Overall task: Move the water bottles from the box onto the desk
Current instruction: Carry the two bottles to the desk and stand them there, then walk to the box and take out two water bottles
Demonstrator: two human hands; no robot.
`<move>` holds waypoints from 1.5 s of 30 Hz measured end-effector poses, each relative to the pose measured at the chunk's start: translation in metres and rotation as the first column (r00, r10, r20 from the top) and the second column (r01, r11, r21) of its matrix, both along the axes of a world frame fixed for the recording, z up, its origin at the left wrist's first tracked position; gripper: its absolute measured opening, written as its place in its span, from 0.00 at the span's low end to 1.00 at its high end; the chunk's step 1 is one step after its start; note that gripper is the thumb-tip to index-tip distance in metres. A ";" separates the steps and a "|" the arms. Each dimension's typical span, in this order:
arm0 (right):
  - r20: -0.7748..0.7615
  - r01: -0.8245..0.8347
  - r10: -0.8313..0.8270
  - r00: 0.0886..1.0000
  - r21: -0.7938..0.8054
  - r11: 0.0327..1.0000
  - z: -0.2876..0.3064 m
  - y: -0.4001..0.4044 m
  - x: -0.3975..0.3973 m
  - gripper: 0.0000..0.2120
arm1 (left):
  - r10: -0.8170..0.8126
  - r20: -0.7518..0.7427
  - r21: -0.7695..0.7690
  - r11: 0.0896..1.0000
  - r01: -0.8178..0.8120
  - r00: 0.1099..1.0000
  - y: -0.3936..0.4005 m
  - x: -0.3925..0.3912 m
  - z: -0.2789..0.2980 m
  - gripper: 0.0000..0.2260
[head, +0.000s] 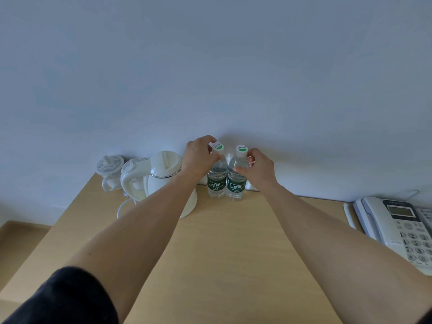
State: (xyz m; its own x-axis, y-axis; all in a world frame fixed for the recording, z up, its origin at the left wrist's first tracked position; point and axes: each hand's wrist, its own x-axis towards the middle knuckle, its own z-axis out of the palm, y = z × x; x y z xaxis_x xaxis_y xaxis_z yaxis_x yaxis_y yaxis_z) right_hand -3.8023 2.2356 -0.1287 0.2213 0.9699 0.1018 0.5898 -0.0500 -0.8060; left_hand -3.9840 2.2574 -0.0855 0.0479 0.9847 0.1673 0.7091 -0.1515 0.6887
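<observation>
Both hands hold a narrow grip. The left hand (198, 157) curls round the neck of the left bottle (217, 176); the right hand (259, 169) pinches the right bottle (236, 181). The two stand upright, touching, mid-frame at the tabletop (222, 253) rear edge against a pale wall (210, 66). Kettle (168, 178) left, phone (397, 225) far right.
</observation>
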 end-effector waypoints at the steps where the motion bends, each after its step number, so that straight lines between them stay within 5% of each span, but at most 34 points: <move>1: 0.000 -0.003 0.003 1.000 0.009 1.000 -0.001 -0.001 0.001 0.21 | -0.007 0.001 0.010 1.000 0.007 1.000 -0.001 0.000 -0.001 0.21; 22: -0.012 0.017 -0.017 1.000 -0.047 0.999 0.004 -0.003 -0.001 0.22 | 0.020 0.010 0.012 1.000 -0.020 1.000 0.001 0.004 -0.001 0.16; 30: 0.003 0.059 -0.059 0.998 -0.071 0.996 0.012 -0.020 0.006 0.25 | 0.071 -0.175 0.088 0.995 -0.056 0.982 -0.007 -0.002 0.012 0.23; 37: 0.019 0.155 -0.154 0.988 -0.060 0.986 0.033 -0.054 0.017 0.23 | -0.031 -0.308 0.328 0.935 0.137 0.951 -0.018 0.025 0.041 0.22; 45: 0.137 0.330 -0.320 0.938 -0.062 0.942 0.042 -0.130 0.073 0.23 | -0.278 -0.388 0.255 0.884 0.392 0.879 -0.061 0.101 0.044 0.24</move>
